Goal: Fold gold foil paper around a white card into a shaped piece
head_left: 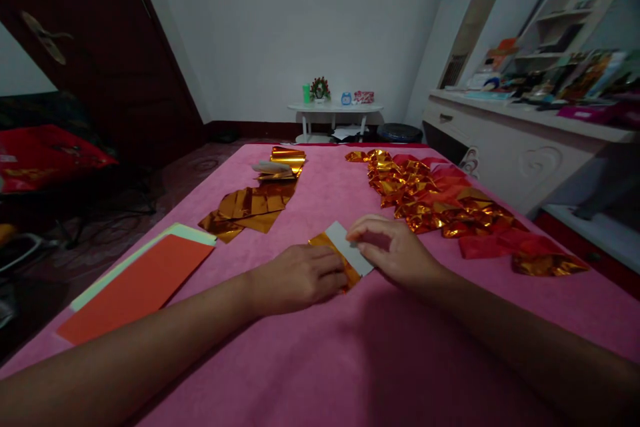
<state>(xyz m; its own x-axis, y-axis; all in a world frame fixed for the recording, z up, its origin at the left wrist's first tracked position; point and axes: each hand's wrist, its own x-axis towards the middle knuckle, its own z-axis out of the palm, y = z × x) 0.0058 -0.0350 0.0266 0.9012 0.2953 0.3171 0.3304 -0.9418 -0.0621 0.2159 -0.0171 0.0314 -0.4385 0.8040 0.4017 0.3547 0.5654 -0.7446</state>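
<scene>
Small gold foil paper with a pale rectangular face sits right at the centre of things, flat on the soft pink cloth covering the table. And it's the left hand doing the steadying, it seems: palm down, bent fingers spread over the gold part, presumably so the piece can't slide. Whether those fingers grip any edge, I can't tell from over here. Across comes the right hand, thumb and forefinger drawn nearly together at the pale side, a pose that suits fine work; whether they actually pinch it is hidden.

So the paper lies between the two, under the left fingers and touching the right fingertips, set at a slant. Off to the left, flat brown-gold foil sheets and a smooth orange paper rectangle lie apart, probably to spare the working space. Over on the right, crinkled shiny gold foil pieces with red material spread along the table, well away from the paper.
</scene>
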